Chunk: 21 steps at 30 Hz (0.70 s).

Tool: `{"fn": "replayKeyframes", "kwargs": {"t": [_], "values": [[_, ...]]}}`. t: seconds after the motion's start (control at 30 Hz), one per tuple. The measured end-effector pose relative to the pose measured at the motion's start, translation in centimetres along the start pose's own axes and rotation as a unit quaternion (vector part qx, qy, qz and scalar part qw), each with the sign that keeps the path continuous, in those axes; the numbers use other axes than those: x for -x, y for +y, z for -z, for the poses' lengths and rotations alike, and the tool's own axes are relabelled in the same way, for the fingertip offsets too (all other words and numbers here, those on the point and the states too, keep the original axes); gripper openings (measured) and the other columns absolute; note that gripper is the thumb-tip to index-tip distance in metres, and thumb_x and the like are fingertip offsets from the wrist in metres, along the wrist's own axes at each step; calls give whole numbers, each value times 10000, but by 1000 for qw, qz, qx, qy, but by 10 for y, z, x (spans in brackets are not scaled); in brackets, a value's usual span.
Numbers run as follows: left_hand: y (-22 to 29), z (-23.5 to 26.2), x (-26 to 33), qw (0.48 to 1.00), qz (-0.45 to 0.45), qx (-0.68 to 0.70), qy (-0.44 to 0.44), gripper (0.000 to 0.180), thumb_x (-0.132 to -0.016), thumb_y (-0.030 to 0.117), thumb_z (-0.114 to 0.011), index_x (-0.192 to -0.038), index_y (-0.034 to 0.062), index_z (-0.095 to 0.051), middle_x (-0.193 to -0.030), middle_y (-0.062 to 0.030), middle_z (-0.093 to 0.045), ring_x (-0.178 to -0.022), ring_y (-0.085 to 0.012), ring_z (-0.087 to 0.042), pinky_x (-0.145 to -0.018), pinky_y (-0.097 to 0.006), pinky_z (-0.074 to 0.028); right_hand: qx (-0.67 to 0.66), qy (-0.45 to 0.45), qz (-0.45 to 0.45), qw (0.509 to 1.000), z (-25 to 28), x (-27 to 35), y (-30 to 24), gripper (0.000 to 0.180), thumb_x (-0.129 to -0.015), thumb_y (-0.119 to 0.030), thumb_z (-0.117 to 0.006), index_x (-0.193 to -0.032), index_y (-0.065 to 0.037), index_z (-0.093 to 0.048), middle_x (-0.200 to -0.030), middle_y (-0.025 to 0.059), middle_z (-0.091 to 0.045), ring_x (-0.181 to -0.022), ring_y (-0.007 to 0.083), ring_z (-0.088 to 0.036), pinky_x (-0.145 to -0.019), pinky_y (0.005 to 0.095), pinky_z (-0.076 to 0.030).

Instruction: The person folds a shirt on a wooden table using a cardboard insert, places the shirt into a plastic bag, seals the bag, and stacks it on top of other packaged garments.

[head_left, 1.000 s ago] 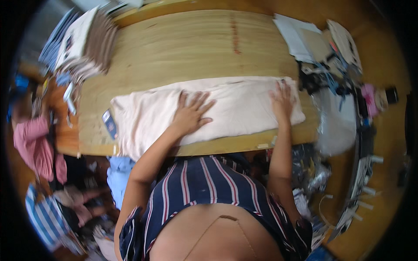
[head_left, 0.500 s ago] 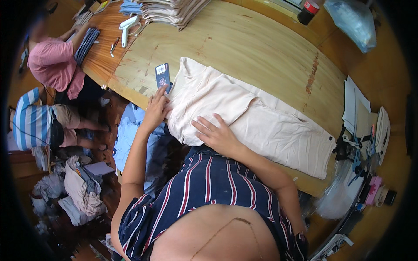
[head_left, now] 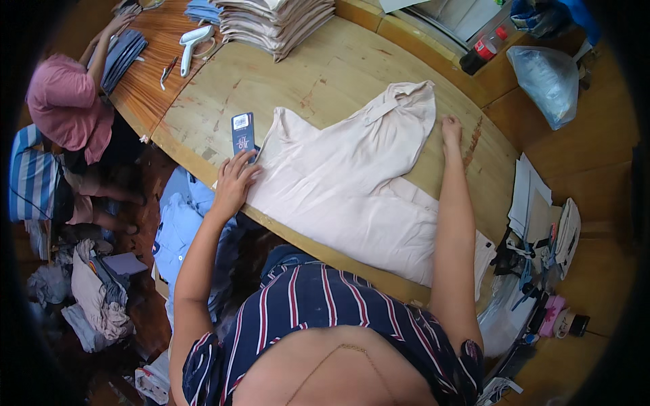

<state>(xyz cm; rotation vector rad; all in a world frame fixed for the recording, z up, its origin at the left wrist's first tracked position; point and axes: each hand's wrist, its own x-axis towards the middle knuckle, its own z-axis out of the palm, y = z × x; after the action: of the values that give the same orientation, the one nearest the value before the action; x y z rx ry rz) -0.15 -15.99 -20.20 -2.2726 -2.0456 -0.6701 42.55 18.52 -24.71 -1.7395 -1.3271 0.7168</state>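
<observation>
The left grip (head_left: 235,183), fingers loosely spread, rests on the near-left edge of the pale pink garment (head_left: 332,189), which spreads rightward from it across the bench (head_left: 325,81). Just beyond its fingertips lies a dark blue tag (head_left: 243,132). The right grip (head_left: 451,130) is curled narrow, just right of the garment's raised sleeve (head_left: 406,115); I cannot tell whether it encloses anything.

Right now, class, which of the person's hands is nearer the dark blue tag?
Left. The left hand is by the lower end of the tag; the right hand is far to its right.
</observation>
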Motion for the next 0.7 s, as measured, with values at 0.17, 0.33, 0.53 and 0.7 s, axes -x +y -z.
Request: {"fn": "replayKeyframes", "kwargs": {"t": [0.17, 0.33, 0.53, 0.7], "values": [[0, 5, 3, 998, 56, -4, 13, 511, -616, 97, -648, -1088, 161, -464, -1279, -64, -325, -1188, -274, -297, -930, -460, -245, 249, -23, -81, 965, -54, -4, -71, 634, -685, -458, -596, -1139, -35, -466, -1240, 164, -374, -1157, 370, -286, -963, 445, -214], [3, 6, -9, 998, 59, -14, 19, 576, -603, 136, -675, -1125, 162, -433, -1295, -69, -300, -1192, -299, -276, -936, -459, -230, -5, -130, 58, 990, -81, 4, -88, 410, -678, -227, -651, -1002, -1, -541, -849, 103, -589, -745, 222, -553, -727, 302, -425], [1, 8, 6, 995, 88, -37, 36, 666, -590, 165, -691, -1178, 147, -381, -1306, -69, -282, -1199, -305, -257, -942, -456, -225, -351, -234, 226, 878, 92, 110, -158, 304, -729, 37, -528, -1030, 34, -487, -1017, 113, -538, -935, 195, -530, -822, 298, -421], [4, 8, 2, 997, 62, -9, 51, 667, -586, 112, -675, -1179, 112, -371, -1285, -75, -315, -1184, -306, -280, -949, -415, -228, -471, -355, 163, 791, 228, 194, -27, 227, -839, -216, -377, -712, -52, -470, -778, 183, -571, -892, 277, -525, -841, 390, -382]]}}
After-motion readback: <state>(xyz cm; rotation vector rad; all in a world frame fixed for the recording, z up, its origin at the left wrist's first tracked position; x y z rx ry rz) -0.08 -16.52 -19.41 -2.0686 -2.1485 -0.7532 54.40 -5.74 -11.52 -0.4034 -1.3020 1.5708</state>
